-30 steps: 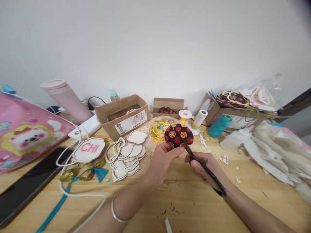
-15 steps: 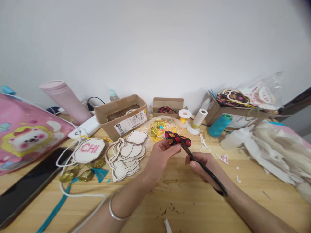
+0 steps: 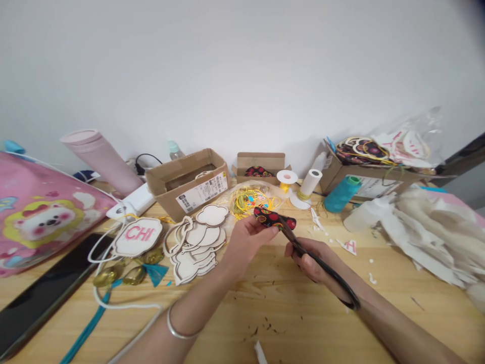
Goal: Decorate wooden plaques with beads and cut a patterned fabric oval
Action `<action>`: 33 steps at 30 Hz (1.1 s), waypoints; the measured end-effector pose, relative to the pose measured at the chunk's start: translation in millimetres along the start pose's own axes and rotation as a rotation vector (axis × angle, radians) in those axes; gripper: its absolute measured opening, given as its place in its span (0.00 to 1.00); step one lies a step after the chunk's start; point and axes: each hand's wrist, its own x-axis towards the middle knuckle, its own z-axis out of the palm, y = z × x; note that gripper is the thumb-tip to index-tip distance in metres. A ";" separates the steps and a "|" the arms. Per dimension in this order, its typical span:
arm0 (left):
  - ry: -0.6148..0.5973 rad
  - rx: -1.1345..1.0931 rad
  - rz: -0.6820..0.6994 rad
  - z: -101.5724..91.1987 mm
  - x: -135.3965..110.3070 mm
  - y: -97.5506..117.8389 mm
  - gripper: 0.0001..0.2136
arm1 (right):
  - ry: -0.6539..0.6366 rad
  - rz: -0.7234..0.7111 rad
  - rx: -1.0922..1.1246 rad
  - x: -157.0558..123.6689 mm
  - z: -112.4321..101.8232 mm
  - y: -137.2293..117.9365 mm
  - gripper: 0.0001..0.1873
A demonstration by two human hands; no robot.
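My left hand point(image 3: 246, 242) pinches a piece of black fabric point(image 3: 273, 219) with a red and yellow floral print, seen edge-on. My right hand point(image 3: 310, 260) is closed around the long black-handled scissors point(image 3: 322, 263). Their tips reach the fabric's lower edge, just right of my left fingers. Whether the blades grip the cloth is hidden. A stack of wooden cut-out shapes point(image 3: 193, 255) lies left of my left hand. A bangle point(image 3: 178, 323) circles my left wrist.
Cardboard boxes point(image 3: 187, 184) stand along the wall beside a tangle of yellow cord point(image 3: 246, 201) and a teal thread cone point(image 3: 341, 194). White scraps point(image 3: 424, 237) pile up on the right. A pink bag point(image 3: 41, 217) and a phone point(image 3: 45, 285) lie at the left.
The fabric stays turned edge-on and has shifted slightly left and down with both hands. Compared with one second ago, it no longer shows its flat round face.
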 end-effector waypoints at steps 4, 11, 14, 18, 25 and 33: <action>-0.070 0.016 -0.029 1.6 -0.8 0.2 0.09 | 0.000 -0.016 -0.036 -0.4 -0.7 -6.7 0.33; -0.173 -0.076 -0.078 -1.8 -1.2 -3.5 0.10 | -0.059 -0.008 0.023 -3.6 -3.5 -2.8 0.34; -0.185 -0.085 -0.084 -3.2 -1.3 -5.1 0.09 | -0.061 0.000 0.025 -3.3 -2.9 -3.1 0.35; -0.210 -0.091 -0.062 -3.4 -1.2 -5.7 0.09 | -0.048 0.008 -0.029 -2.6 -3.3 -6.6 0.33; -0.237 -0.107 -0.075 -3.5 -0.1 -4.5 0.09 | -0.038 0.012 -0.056 -3.9 -4.2 -11.5 0.34; -0.259 -0.098 -0.074 -4.0 -0.5 -3.2 0.09 | -0.022 0.055 -0.052 -0.9 -3.7 -10.7 0.33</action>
